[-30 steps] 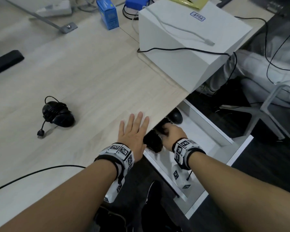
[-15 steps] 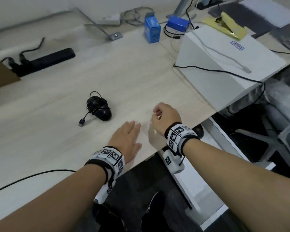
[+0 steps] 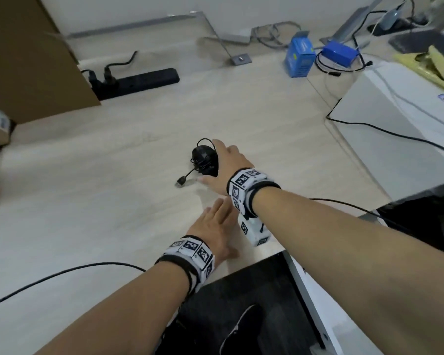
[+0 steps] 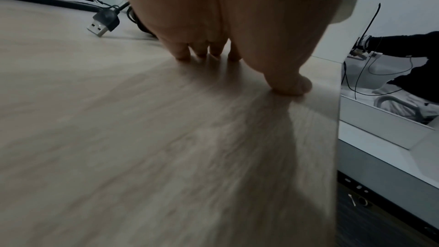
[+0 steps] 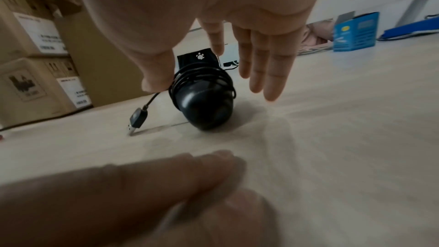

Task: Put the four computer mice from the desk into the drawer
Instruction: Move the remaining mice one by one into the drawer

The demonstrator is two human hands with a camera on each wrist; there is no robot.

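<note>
One black mouse (image 3: 201, 156) with its cable wound round it lies on the pale wooden desk (image 3: 113, 201), its USB plug (image 3: 181, 181) sticking out to the left. My right hand (image 3: 210, 161) hovers over it with straight, spread fingers. In the right wrist view the thumb (image 5: 154, 84) is by the cable on the left of the mouse (image 5: 204, 104) and the fingers (image 5: 263, 74) are to its right, not closed on it. My left hand (image 3: 215, 226) lies flat on the desk near the front edge, holding nothing. The white drawer (image 4: 380, 138) stands pulled out below the desk edge; its inside is hidden.
A black power strip (image 3: 139, 82) and cardboard boxes (image 3: 31, 60) are at the back left. A blue carton (image 3: 300, 57) stands at the back. A white box (image 3: 400, 129) with cables fills the right side. A black cable (image 3: 62, 272) crosses the near desk.
My right hand came up out of the drawer with nothing in it and moved left across the desk to the mouse, opening over it. The left hand stayed flat on the desk.
</note>
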